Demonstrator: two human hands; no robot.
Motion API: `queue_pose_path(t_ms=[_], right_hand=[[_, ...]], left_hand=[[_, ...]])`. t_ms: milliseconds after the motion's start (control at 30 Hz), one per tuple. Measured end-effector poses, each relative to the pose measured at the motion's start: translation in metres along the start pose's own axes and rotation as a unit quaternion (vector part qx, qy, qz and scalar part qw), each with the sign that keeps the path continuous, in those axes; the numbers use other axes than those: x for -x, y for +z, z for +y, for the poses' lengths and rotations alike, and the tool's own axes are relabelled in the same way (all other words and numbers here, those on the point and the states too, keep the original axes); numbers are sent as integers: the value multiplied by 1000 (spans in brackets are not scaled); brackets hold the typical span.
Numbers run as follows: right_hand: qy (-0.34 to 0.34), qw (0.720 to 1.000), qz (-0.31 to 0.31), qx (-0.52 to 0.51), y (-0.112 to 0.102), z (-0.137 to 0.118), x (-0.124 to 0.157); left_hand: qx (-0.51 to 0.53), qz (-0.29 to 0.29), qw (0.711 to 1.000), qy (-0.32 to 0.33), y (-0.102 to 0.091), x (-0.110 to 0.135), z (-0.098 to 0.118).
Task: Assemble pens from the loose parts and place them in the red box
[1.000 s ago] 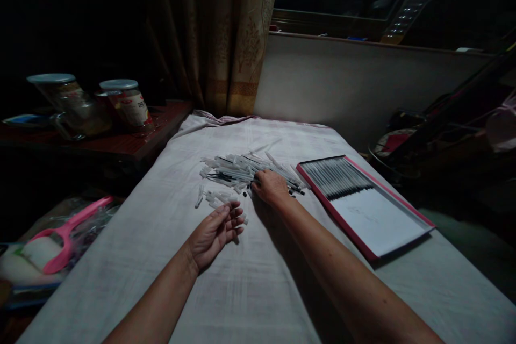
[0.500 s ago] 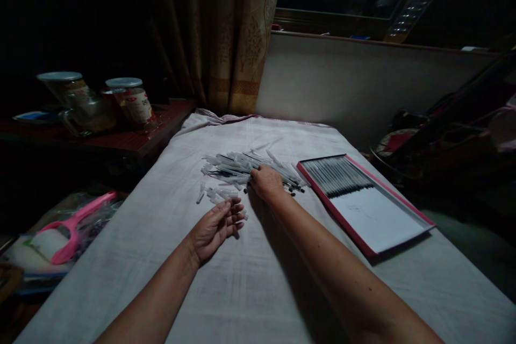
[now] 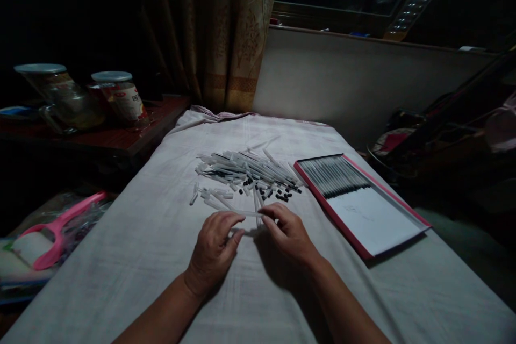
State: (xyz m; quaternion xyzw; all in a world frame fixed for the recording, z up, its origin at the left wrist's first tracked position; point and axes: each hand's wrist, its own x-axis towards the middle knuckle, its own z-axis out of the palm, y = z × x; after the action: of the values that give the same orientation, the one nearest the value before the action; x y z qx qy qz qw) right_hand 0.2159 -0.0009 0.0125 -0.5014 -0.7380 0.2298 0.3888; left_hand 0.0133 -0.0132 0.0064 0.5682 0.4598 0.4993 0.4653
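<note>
Left hand and right hand pinch a translucent pen barrel by opposite ends, fingers apparently steadying it. Between two and three o'clock, a shallow box keeps pens aligned; twelve o'clock, loose barrels lie within reach.

1. Pen tube: pale, slim, held nearly level, below centre.
2. Pen parts: clear, loosely heaped mid-frame.
3. Black pieces: small, scattered along the heap's lower edge.
4. Pens: lined up in a red-rimmed box, right.
</note>
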Motion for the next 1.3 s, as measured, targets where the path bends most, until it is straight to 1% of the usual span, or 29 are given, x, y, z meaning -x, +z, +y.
queue_pose_path(t_ms=[67, 100, 167, 233, 267, 300, 367, 467, 533, 633, 767, 900, 1000, 1133, 1300], right_hand=[[-6, 999, -20, -31, 2, -5, 3], [-8, 998, -35, -42, 3, -7, 1], [1, 996, -69, -56, 2, -10, -7], [31, 993, -99, -56, -2, -10, -19], [48, 992, -105, -45, -5, -8, -26], [63, 993, -100, -23, -8, -6, -34], [84, 992, -70, 58, -14, 0, -49], [118, 973, -46, 191, -22, 12, -67], [147, 963, -41, 221, -25, 19, -75], [167, 963, -34, 211, -26, 22, -85], [133, 967, -67, 208, -17, 12, -103], [109, 954, -118, 253, -2, 4, -117], [115, 939, -132, 296, 11, 5, -118], [129, 915, -135, 356, 26, 8, -115], [126, 913, -138, 362, 33, 6, -114]], left_hand=[[-30, -8, 999, 22, 2, 1, 1], [-32, -6, 999, 20, 2, 0, 1], [-19, -3, 1000, -7, 1, -3, -2], [3, -3, 999, -46, -2, -7, -5], [11, 2, 998, -62, -3, -9, -6], [18, 14, 997, -72, -4, -11, -7], [20, 56, 996, -73, -6, -13, -6], [-29, 102, 992, -62, -7, -15, -5], [-74, 106, 990, -59, -8, -15, -7], [-95, 94, 989, -66, -10, -17, -14], [-95, 94, 988, -80, -13, -22, -21], [-127, 92, 985, -70, -13, -26, -19], [-156, 84, 982, -63, -13, -26, -18], [-195, 62, 978, -44, -14, -25, -21], [-212, 44, 976, -26, -13, -24, -22]])
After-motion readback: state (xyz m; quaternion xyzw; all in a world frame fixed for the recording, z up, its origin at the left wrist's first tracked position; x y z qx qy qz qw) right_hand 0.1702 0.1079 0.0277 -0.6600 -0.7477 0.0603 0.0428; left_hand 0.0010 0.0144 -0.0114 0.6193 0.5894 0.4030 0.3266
